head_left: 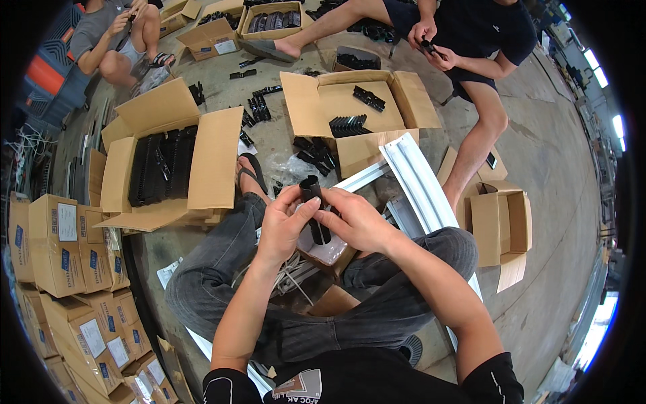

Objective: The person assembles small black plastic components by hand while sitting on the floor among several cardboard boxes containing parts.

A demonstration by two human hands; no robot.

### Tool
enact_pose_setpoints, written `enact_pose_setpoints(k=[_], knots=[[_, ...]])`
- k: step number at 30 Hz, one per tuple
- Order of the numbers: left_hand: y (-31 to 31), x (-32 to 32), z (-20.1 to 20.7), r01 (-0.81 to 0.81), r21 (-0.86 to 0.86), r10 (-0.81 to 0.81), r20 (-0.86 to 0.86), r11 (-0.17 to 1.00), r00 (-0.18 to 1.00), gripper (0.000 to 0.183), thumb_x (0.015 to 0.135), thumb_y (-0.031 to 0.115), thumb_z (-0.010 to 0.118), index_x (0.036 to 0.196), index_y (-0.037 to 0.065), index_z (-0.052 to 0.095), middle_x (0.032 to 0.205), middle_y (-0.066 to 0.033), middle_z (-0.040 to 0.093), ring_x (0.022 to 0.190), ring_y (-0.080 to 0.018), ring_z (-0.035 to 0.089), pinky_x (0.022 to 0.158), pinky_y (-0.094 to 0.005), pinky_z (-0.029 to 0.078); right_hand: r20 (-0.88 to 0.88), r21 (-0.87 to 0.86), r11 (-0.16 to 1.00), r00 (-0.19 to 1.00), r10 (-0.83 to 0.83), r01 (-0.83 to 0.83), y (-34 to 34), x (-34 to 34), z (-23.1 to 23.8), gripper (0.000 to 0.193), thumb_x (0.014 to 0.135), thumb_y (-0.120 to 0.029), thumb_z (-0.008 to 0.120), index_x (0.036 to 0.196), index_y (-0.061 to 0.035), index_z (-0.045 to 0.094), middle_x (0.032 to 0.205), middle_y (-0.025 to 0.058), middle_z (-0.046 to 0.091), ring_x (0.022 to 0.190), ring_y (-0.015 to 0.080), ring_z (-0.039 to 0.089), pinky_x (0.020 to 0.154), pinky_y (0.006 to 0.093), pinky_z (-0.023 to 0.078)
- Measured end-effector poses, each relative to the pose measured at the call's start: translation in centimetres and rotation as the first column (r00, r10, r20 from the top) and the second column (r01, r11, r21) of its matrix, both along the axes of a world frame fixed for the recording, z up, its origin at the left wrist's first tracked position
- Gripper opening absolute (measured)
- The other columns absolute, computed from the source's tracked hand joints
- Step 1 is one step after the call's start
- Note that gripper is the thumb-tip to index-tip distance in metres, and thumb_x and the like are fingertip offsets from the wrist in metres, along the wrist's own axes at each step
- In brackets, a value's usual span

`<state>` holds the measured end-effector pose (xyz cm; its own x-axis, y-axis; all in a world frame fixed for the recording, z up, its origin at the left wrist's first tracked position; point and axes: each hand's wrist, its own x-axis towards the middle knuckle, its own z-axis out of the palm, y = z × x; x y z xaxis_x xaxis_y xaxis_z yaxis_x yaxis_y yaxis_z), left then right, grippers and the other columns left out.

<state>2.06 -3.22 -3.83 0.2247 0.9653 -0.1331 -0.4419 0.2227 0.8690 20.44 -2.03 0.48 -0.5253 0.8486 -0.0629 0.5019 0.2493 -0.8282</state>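
Between both hands I hold a black curved, tube-like part (311,190) upright above my lap. My left hand (281,222) is closed round its left side, thumb pressed on the front. My right hand (355,219) pinches it from the right, thumb and fingers near its middle. The part's lower end hangs over a small carton (343,261) lined with clear plastic, standing between my legs. What lies in that carton is mostly hidden by my hands and the part.
Ahead left stands an open carton packed with black parts (161,165). Another open carton (303,101) ahead holds several more. Black pieces (315,155) lie on the floor. White metal profiles (420,182) rest at my right, near an open box (501,222). Two people sit ahead, handling black parts.
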Motion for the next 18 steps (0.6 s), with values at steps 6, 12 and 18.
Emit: enact_pose_setpoints(k=[6,12,18], knots=[[-0.1,0.1,0.6,-0.001,-0.052,0.006,0.094,0.999,0.996,0.029,0.096,0.007,0.064,0.122,-0.004,0.057,0.111,-0.0047,0.064,0.103,-0.0104,0.06,0.09,-0.024,0.048,-0.045,0.004,1.0,0.999,0.016,-0.016,0.1,0.0,0.7,0.044,0.097,-0.026,0.059,0.131,0.0009,0.051,0.108,0.0249,0.061,0.103,0.043,0.059,0.087,0.047,0.048],[-0.1,0.2,1.0,-0.008,-0.05,0.013,0.108,0.999,0.994,0.028,0.097,0.007,0.064,0.122,-0.003,0.058,0.111,-0.0047,0.065,0.101,-0.0094,0.061,0.089,-0.0237,0.049,-0.031,0.0,1.0,0.999,0.015,-0.015,0.0,0.1,1.1,0.045,0.096,-0.025,0.06,0.132,0.0004,0.051,0.106,0.024,0.06,0.1,0.0421,0.059,0.086,0.0462,0.048],[-0.1,0.2,1.2,-0.006,-0.052,0.011,0.112,0.999,0.994,0.027,0.097,0.008,0.064,0.121,-0.002,0.058,0.11,-0.0034,0.065,0.1,-0.0085,0.061,0.089,-0.0232,0.048,0.007,0.002,1.0,1.0,-0.02,0.02,-0.1,0.0,1.1,0.047,0.095,-0.026,0.062,0.133,0.0002,0.052,0.102,0.0202,0.056,0.092,0.0397,0.06,0.08,0.0451,0.049]])
